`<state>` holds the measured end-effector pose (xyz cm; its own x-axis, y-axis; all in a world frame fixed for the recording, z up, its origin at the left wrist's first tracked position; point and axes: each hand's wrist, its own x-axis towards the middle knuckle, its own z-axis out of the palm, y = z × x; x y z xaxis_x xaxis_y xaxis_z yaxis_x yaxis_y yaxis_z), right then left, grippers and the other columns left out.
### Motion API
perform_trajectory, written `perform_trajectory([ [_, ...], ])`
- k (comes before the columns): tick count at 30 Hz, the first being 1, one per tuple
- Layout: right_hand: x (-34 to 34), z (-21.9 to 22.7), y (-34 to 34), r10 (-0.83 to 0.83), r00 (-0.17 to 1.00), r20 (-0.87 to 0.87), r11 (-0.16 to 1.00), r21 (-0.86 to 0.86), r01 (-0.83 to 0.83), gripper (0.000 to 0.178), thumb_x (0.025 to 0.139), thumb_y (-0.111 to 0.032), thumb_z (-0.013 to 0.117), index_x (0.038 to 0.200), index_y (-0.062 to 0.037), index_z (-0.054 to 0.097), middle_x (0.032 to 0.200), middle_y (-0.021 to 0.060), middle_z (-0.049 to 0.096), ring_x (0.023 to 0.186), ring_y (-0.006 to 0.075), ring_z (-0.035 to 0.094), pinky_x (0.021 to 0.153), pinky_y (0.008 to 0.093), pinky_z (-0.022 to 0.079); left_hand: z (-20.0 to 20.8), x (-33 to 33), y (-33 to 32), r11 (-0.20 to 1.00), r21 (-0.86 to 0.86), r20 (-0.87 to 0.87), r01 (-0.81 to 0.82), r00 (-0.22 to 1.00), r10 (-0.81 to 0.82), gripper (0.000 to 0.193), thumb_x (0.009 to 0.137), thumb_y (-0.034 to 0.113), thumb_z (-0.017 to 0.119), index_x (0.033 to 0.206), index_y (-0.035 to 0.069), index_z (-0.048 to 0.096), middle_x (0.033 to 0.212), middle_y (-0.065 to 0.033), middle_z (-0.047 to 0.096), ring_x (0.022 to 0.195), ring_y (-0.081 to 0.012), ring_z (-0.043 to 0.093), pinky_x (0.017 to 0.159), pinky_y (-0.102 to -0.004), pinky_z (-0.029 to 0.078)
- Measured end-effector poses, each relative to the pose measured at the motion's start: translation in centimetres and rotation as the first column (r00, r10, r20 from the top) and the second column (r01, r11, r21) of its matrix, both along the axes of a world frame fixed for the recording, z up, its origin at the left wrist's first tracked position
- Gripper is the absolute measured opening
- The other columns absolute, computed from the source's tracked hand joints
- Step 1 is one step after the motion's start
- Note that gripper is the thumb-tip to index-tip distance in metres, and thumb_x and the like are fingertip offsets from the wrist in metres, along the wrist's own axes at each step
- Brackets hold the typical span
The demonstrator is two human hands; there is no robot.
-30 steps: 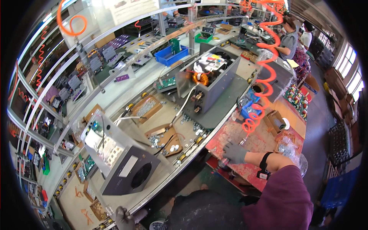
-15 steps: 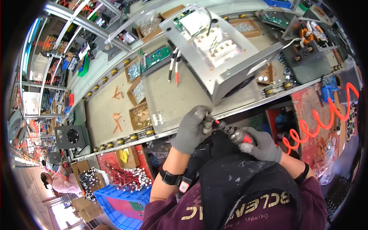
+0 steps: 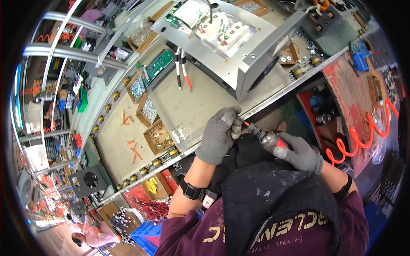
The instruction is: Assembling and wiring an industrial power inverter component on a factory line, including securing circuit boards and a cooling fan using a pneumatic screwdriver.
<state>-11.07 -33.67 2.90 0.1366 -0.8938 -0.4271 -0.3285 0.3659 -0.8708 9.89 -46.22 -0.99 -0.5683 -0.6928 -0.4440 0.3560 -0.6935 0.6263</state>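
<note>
My right hand (image 3: 300, 152), in a grey glove, is wrapped round a pneumatic screwdriver (image 3: 268, 139) with a metal body and a red band. Its bit points up and left toward my left hand (image 3: 218, 135), also gloved in grey. The left fingers are pinched together at the bit's tip; what they hold, if anything, is too small to make out. Both hands are at the bench's near edge, in front of my body. Just beyond them stands a grey metal housing (image 3: 256, 57) with white terminal blocks (image 3: 224, 32) inside. Black and red cable leads (image 3: 184, 70) hang beside it.
Boxes of screws (image 3: 149, 110) and brass-coloured parts (image 3: 159, 138) line the bench, near a green circuit board (image 3: 159, 64) and copper strips (image 3: 135, 151). A coiled orange air hose (image 3: 358, 141) hangs at right. A blue crate (image 3: 147, 232) stands lower left; a person (image 3: 96, 234) is beyond.
The whole view has turned, so the housing and bench sit higher and further left in the picture. My hands keep nearly the same hold, with the screwdriver's bit still at my left fingers.
</note>
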Motion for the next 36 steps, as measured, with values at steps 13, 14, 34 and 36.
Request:
perform_trajectory([
  [13, -0.9, -1.4, 0.7, -0.109, 0.988, 0.109, 0.992, 0.082, 0.101, 0.066, 0.078, -0.050, 0.066, 0.115, 0.0014, 0.049, 0.094, 0.0154, 0.061, 0.090, 0.0233, 0.060, 0.082, 0.0332, 0.045, -0.6, -2.6, -1.3, 0.973, 0.068, 0.033, 0.219, 0.975, -0.222, 0.036, 0.094, 0.029, 0.051, 0.111, -0.003, 0.050, 0.073, -0.0005, 0.051, 0.057, -0.0080, 0.044, 0.053, -0.0220, 0.038],
  [14, -0.9, -1.4, 0.8, -0.103, 0.988, 0.111, 0.992, 0.078, 0.095, 0.070, 0.076, -0.050, 0.068, 0.118, 0.0019, 0.047, 0.098, 0.0164, 0.061, 0.094, 0.0246, 0.060, 0.084, 0.0337, 0.044, -0.8, -2.4, -1.6, 0.977, 0.068, 0.035, 0.203, 0.978, -0.206, 0.036, 0.094, 0.030, 0.051, 0.109, -0.002, 0.051, 0.072, -0.0003, 0.051, 0.058, -0.0077, 0.044, 0.052, -0.0218, 0.038],
  [34, -0.6, -2.3, 0.8, -0.175, 0.933, 0.315, 0.982, 0.125, 0.142, 0.085, 0.077, -0.045, 0.070, 0.134, 0.0069, 0.034, 0.102, 0.0137, 0.060, 0.092, 0.0199, 0.060, 0.082, 0.0315, 0.045, -0.5, -2.9, -1.9, 0.964, -0.156, 0.078, 0.216, 0.975, -0.206, 0.039, 0.095, 0.035, 0.048, 0.110, -0.001, 0.052, 0.073, -0.0015, 0.051, 0.064, -0.0085, 0.047, 0.055, -0.0225, 0.037],
  [36, -0.5, -1.9, 0.6, -0.267, 0.811, 0.521, 0.943, 0.317, 0.107, 0.086, 0.079, -0.040, 0.070, 0.137, 0.0070, 0.029, 0.094, 0.0073, 0.058, 0.079, 0.0116, 0.057, 0.070, 0.0266, 0.046, -0.8, -3.0, -1.7, 0.979, -0.078, -0.078, 0.189, 0.978, -0.195, 0.040, 0.094, 0.036, 0.049, 0.109, 0.000, 0.051, 0.074, -0.0019, 0.051, 0.067, -0.0092, 0.046, 0.057, -0.0237, 0.036],
])
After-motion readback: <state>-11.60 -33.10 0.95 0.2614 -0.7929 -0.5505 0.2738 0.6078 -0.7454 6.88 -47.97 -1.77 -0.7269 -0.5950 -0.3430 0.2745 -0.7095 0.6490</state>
